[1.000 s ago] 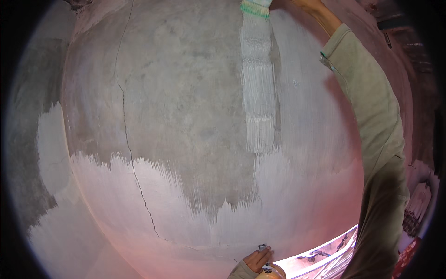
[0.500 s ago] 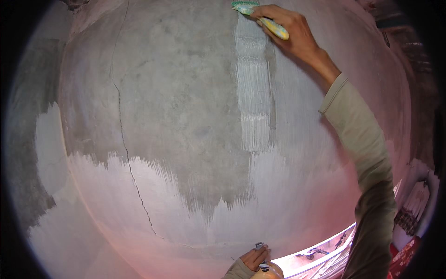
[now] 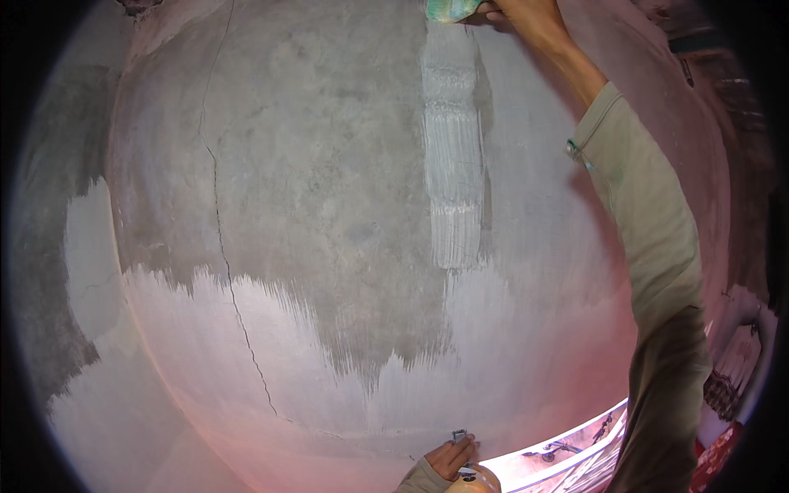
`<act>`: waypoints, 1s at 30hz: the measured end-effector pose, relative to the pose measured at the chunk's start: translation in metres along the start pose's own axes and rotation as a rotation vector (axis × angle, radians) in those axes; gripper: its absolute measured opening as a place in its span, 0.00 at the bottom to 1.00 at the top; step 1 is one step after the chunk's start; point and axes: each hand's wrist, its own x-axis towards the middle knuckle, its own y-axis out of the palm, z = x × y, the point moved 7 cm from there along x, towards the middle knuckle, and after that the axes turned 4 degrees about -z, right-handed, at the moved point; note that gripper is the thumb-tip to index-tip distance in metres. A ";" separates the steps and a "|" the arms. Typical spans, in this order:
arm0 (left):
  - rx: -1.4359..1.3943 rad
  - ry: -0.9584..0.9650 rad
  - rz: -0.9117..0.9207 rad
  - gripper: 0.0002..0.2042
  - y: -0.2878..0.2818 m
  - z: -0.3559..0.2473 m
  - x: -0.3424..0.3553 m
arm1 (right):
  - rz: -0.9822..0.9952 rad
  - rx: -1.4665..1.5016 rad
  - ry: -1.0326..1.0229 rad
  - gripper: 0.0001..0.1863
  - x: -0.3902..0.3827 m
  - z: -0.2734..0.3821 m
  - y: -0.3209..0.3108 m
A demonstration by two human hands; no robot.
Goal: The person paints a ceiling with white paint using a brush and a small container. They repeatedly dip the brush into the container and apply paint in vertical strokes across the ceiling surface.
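My right hand (image 3: 530, 20) is high on the wall, closed on a paintbrush (image 3: 448, 10) with green-stained bristles, partly cut off by the top edge. Below it, a band of wet, pale paint (image 3: 450, 148) runs down the grey plaster wall (image 3: 320, 164), beside older whitish coating on the right. At the bottom centre my left hand (image 3: 448, 456) has bent fingers closed near a small metal piece (image 3: 459, 435), just above a yellowish rounded object (image 3: 481, 485) cut off by the frame; exactly what it grips I cannot make out.
A long crack (image 3: 240, 329) runs down the wall's left part. A partly coated adjoining wall (image 3: 78, 271) is on the far left. A bright opening with bars (image 3: 559, 444) lies low at right. A dark recess (image 3: 731, 370) and red patterned cloth (image 3: 715, 456) sit at the right rim.
My right hand and brush have moved up since half a second ago, when the brush's handle showed below the hand; they are back near the top edge. My left hand is nearly unmoved.
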 end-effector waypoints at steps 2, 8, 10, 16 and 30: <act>0.028 0.010 -0.005 0.35 0.001 0.003 -0.004 | 0.003 -0.078 -0.145 0.14 0.000 0.031 0.001; 0.105 0.092 -0.001 0.35 0.010 0.013 -0.002 | 0.043 -0.183 -0.549 0.12 -0.013 0.046 0.008; 0.158 0.137 -0.009 0.35 0.015 0.017 -0.003 | 0.150 -0.213 -0.650 0.12 -0.013 0.044 0.018; 0.162 0.159 -0.006 0.36 0.030 0.029 -0.009 | 0.246 -0.217 -0.685 0.10 -0.001 0.082 0.002; 0.249 0.157 -0.034 0.32 -0.011 -0.012 0.014 | 0.566 -0.259 -0.326 0.12 -0.072 0.068 -0.017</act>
